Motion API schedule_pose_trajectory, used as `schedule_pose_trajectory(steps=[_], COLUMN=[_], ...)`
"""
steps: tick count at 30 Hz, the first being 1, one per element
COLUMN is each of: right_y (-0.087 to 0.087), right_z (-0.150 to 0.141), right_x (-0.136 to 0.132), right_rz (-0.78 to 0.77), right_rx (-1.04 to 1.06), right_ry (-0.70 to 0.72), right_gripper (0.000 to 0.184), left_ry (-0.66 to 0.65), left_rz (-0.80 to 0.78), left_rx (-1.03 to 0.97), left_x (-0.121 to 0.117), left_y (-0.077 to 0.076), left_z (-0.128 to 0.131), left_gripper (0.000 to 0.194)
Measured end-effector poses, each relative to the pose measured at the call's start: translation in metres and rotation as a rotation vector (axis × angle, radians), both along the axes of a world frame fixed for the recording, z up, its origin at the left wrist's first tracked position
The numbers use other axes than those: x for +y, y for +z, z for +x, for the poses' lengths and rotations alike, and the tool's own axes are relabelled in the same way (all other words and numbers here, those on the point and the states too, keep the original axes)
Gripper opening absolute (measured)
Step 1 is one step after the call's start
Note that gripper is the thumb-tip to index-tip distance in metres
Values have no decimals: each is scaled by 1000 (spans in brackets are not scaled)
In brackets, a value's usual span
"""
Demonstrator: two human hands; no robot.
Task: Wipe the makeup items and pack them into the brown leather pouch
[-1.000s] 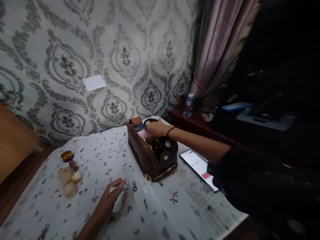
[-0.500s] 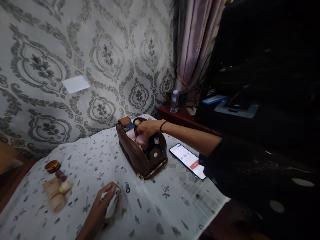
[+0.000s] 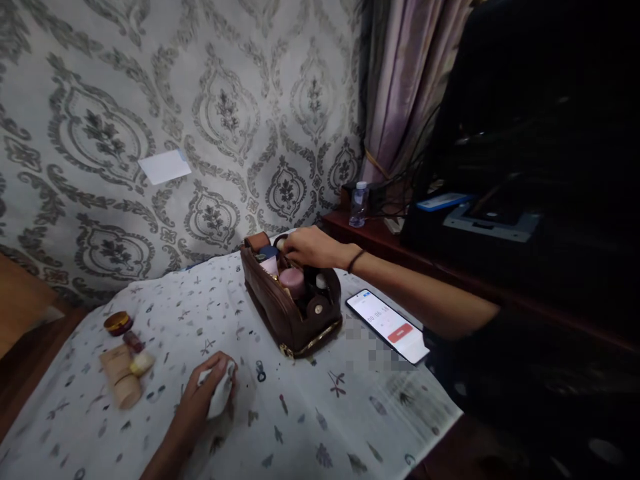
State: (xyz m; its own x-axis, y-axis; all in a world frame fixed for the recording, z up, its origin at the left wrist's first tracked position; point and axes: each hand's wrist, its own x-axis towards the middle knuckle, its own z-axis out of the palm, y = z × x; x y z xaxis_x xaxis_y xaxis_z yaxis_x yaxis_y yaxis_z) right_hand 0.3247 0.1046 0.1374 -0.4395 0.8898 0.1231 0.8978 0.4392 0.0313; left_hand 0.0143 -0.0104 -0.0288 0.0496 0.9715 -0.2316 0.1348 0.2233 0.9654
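A brown cosmetic bag [image 3: 275,303] stands unzipped on the cloth-covered table, packed with a pink jar [image 3: 292,283], a blue round-topped item [image 3: 269,252], a pale pink tube [image 3: 269,267] and other cosmetics. My right hand [image 3: 313,245] reaches over its far side, fingers curled down by a pale rounded item [image 3: 281,244]; what the fingertips hold, if anything, is hidden. My left hand [image 3: 203,387] rests over the table, closed around a crumpled white tissue [image 3: 220,393]. Further left lie a beige tube [image 3: 120,377], a yellow-and-white item [image 3: 142,363], a dark red small bottle [image 3: 134,341] and a gold-rimmed jar [image 3: 119,323].
A phone [image 3: 387,325] with a running timer lies right of the bag, beneath my right forearm. Behind it, a clear bottle [image 3: 359,204] stands on a red-brown surface [image 3: 340,220]. The patterned wall [image 3: 225,133] borders the table's back; dark equipment fills the right.
My right hand has moved from beside the pink jar toward the bag's far side, leaving the jar more exposed. My left hand keeps the tissue. The view has shifted slightly.
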Motion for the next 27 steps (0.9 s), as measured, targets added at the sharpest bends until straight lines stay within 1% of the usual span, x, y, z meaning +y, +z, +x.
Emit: schedule_pose_trajectory(steps=[2, 3, 5, 7, 8, 9, 10, 11, 12, 13, 16, 18, 20, 24, 27], right_y=[-2, -6, -18, -38, -50, -62, -75, -88, -100, -111, -139, -151, -159, -171, -182], right_z=[-7, -12, -23, -36, -42, -49, -55, -61, -67, -73, -89, -98, -107, -119, -126], right_x=[-18, -27, -47, -67, -76, -84, -91, -98, -103, -107, -114, -115, -116, -116, -116], right_rz=[103, 142, 201, 206, 189, 148, 112, 78, 29, -15, -155, -243, -300, -350, -384], right_rx=[92, 155, 301, 439, 503, 543, 575, 599, 613, 626, 642, 649, 660, 678, 710], right_ry=[-13, 21, 149, 316, 388, 462, 518, 537, 543, 547, 522, 499, 485, 447, 409], right_gripper=[28, 29, 29, 29, 32, 36, 39, 43, 45, 47, 49, 45, 39, 33, 34], left_ry=[150, 207, 272, 339, 365, 411, 430, 426, 453, 527, 659, 671, 632, 508, 372], left_rz=[49, 80, 138, 209, 232, 277, 334, 386, 424, 427, 347, 276, 222, 166, 160], left_rx=[40, 64, 121, 178, 206, 236, 275, 342, 462, 614, 781, 870, 960, 1089, 1109], left_x=[7, 12, 24, 39, 47, 56, 66, 76, 87, 97, 123, 137, 147, 159, 163], left_y=[10, 16, 27, 40, 47, 55, 62, 70, 77, 83, 96, 96, 92, 77, 70], left_z=[-9, -16, -34, -57, -70, -85, -101, -117, -134, -151, -194, -210, -217, -212, -206], left_gripper=[55, 57, 58, 58, 59, 58, 56, 52, 48, 43, 29, 25, 21, 23, 27])
